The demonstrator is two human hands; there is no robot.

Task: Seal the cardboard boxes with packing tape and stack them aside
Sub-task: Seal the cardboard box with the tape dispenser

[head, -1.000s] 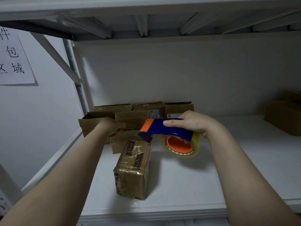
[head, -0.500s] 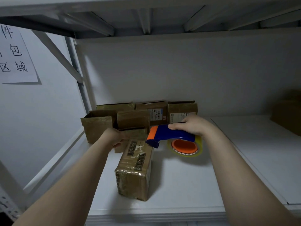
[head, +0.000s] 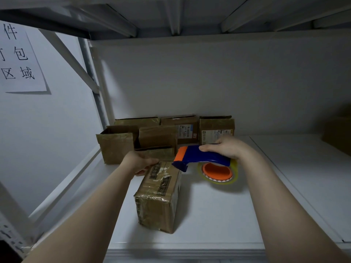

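Note:
A taped brown cardboard box (head: 159, 196) lies lengthwise on the white shelf (head: 218, 215), near the front. My left hand (head: 139, 161) grips its far left corner, fingers curled over the top edge. My right hand (head: 227, 147) holds a blue and orange tape dispenser (head: 201, 158) by its handle, with the roll of clear tape on an orange core (head: 217, 170) hanging below. The dispenser's orange nose is just over the box's far right end.
Several open brown boxes (head: 157, 138) stand in a cluster against the back wall, two with labels. Another brown box (head: 340, 133) sits in shadow at the far right. A paper sign (head: 18, 57) hangs on the left wall. An upper shelf (head: 180, 14) runs overhead.
My left hand came back from the open boxes at the rear and took hold of the near box's far corner. My right hand lowered the dispenser toward that box.

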